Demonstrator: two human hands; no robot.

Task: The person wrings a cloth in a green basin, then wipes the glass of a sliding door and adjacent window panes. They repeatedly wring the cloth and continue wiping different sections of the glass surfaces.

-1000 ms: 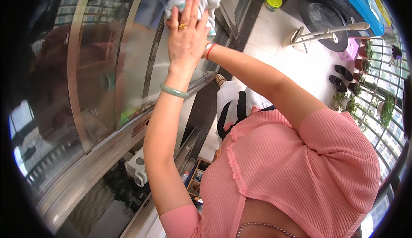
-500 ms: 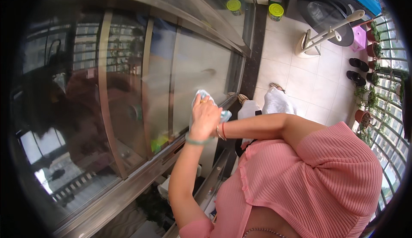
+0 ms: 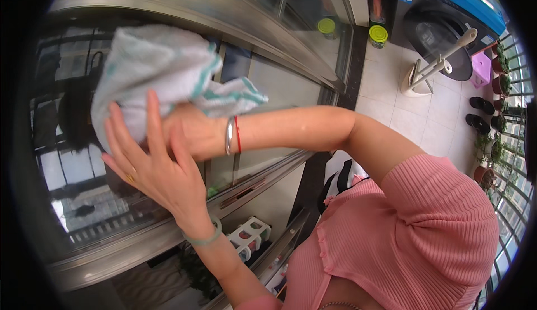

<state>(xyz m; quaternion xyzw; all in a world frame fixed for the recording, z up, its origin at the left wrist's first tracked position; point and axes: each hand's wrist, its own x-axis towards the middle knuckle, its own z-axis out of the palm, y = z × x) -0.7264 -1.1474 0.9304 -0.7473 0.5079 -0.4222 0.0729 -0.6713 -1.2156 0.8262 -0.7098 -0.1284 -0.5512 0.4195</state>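
A white cloth with green stripes (image 3: 159,67) is bunched up against the dark glass pane (image 3: 72,164) on the left. My right hand (image 3: 196,132), with a silver bangle and red string at the wrist, grips the cloth; its fingers are mostly hidden behind my left hand and the fabric. My left hand (image 3: 162,178), with a ring and a pale green bangle, is spread open, its fingertips over the lower edge of the cloth and overlapping my right hand. One end of the cloth hangs loose past my right wrist.
Metal window rails (image 3: 140,254) run below and above the pane. A white slotted rack (image 3: 251,237) stands below the sill. Farther right are a washing machine (image 3: 442,25), a jar with a lime lid (image 3: 378,35), a white holder with long handles (image 3: 417,83), a purple stool (image 3: 480,71) and black slippers (image 3: 478,122).
Both hands have moved left and farther up the glass with the cloth. The cloth, mostly covered by the hands before, now spreads out, and the left hand's fingers are wider apart.
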